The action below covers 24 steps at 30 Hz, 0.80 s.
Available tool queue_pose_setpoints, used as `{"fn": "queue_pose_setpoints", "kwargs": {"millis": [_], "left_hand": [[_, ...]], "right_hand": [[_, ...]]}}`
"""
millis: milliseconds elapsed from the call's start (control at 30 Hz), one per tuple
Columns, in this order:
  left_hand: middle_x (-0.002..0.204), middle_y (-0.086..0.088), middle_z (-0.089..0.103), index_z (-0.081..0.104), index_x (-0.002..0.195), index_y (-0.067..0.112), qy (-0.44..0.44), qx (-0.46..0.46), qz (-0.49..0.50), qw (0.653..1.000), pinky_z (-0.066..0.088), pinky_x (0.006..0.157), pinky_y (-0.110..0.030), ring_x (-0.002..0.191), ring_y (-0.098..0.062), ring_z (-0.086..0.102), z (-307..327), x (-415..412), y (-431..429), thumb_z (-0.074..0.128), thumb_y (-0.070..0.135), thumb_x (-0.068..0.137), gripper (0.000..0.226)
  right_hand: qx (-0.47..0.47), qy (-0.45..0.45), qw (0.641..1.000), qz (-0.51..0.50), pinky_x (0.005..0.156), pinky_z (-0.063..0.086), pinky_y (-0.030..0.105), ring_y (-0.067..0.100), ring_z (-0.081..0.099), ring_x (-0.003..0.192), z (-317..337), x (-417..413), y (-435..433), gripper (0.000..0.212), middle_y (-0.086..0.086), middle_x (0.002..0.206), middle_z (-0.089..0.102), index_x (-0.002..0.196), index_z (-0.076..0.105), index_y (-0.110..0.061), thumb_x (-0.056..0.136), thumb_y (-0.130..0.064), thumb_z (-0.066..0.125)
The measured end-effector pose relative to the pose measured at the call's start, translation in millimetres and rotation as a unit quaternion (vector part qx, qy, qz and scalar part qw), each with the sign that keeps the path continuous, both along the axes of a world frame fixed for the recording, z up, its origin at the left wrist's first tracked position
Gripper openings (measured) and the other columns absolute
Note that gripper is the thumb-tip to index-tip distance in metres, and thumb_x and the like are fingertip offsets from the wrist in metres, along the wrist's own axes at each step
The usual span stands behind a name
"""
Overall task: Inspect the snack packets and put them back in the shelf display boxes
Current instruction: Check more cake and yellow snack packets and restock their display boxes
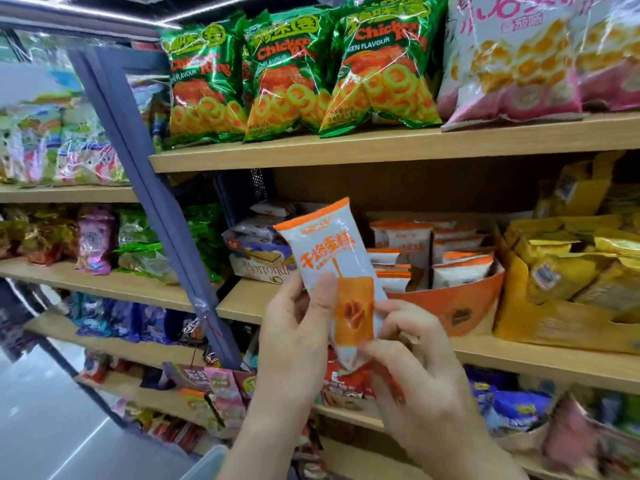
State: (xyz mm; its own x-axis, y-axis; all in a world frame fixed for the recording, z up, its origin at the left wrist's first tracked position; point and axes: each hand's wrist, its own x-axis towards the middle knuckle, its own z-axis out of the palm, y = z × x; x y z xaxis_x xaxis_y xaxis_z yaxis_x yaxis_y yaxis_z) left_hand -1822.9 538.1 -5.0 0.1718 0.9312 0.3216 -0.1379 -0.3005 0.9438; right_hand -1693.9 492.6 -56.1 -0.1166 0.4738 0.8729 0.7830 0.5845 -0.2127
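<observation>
Head view: at frame centre the snack packet [332,268] stands upright, lower half pinched by the left hand [298,327] with thumb on its face, and bottom seam gripped by the right hand [412,362]. It appears light, soft and slippery (film wrapper), so hold by the seams. The orange display box [460,306] sits just right of centre on the shelf [242,303].

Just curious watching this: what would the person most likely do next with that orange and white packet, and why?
Probably carry the orange-and-white snack packet, held in the left hand and right hand, back right into the orange display box; matching packets stand there.
</observation>
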Motion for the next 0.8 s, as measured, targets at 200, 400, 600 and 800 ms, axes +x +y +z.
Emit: {"fn": "queue_pose_setpoints", "kwargs": {"millis": [200, 400, 600, 800], "left_hand": [[0.099, 0.009, 0.075, 0.069, 0.104, 0.025, 0.055, 0.059, 0.009, 0.997, 0.056, 0.071, -0.020, 0.092, -0.008, 0.071, -14.8, -42.1, -18.1, 0.057, 0.038, 0.091, 0.022], [0.105, -0.003, 0.075, 0.069, 0.109, 0.036, 0.028, -0.004, -0.062, 0.998, 0.057, 0.079, -0.031, 0.098, -0.021, 0.071, -29.3, -72.2, -47.2, 0.066, 0.047, 0.085, 0.026], [0.101, -0.002, 0.075, 0.072, 0.106, 0.027, -0.043, -0.032, -0.011, 0.998, 0.058, 0.073, -0.027, 0.094, -0.017, 0.072, -18.9, -98.0, -54.9, 0.071, 0.043, 0.084, 0.027], [0.080, -0.004, 0.075, 0.079, 0.082, 0.016, -0.117, -0.050, 0.049, 0.991, 0.055, 0.060, -0.022, 0.072, -0.014, 0.071, -10.5, -116.5, -49.8, 0.065, 0.040, 0.070, 0.030]], "right_hand": [[-0.296, 0.179, 0.936, 0.060, 0.099, 0.048, 0.031, 0.014, 0.059, 0.106, 36.1, -29.5, -12.7, 0.063, -0.010, 0.115, 0.062, 0.113, 0.062, -0.053, 0.055, -0.067, 0.082], [-0.288, 0.501, 0.787, 0.215, 0.062, 0.056, 0.018, 0.005, 0.072, 0.084, 73.2, -67.7, -25.9, 0.034, -0.011, 0.088, 0.076, 0.111, 0.067, -0.030, 0.077, -0.024, 0.064], [-0.305, 0.561, 0.738, 0.219, 0.057, 0.057, 0.022, 0.015, 0.074, 0.077, 68.1, -96.1, -32.7, 0.020, 0.003, 0.082, 0.077, 0.089, 0.073, -0.017, 0.070, -0.016, 0.067], [-0.323, 0.549, 0.739, 0.218, 0.058, 0.057, 0.022, 0.015, 0.074, 0.077, 61.8, -120.7, -34.5, 0.023, 0.003, 0.081, 0.077, 0.090, 0.072, -0.014, 0.067, -0.016, 0.068]]}}
